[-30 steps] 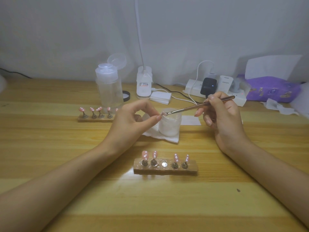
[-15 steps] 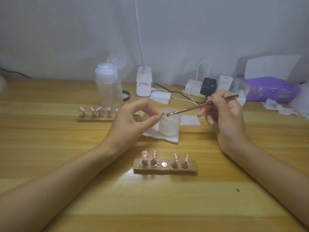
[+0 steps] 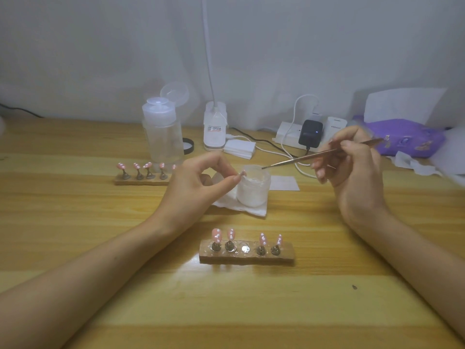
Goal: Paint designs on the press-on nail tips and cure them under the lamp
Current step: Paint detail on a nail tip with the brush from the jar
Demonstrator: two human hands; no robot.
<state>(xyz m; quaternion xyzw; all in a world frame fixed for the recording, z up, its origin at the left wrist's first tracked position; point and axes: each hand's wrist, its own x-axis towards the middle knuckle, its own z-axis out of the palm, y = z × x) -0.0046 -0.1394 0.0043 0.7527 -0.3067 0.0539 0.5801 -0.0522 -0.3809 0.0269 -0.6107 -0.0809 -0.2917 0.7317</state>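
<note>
1. On the wooden table (image 3: 100,248), a small frosted jar (image 3: 253,195) holds white paste. Behind it stands a clear pump bottle (image 3: 162,137).
2. The near stand (image 3: 246,258) carries four pink dotted tips (image 3: 216,235).
3. The left hand (image 3: 198,182) has its grip pinching a small nail tip (image 3: 241,174) at the jar's rim.
4. The right hand (image 3: 352,172) has its grip pinching a thin brush (image 3: 302,157), whose point is over the jar's mouth.

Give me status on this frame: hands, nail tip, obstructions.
Left hand pinches a nail tip beside the white jar. Right hand holds the brush, its point over the jar rim. Middle slot of near holder empty. Nothing between brush and nail tip.
</note>
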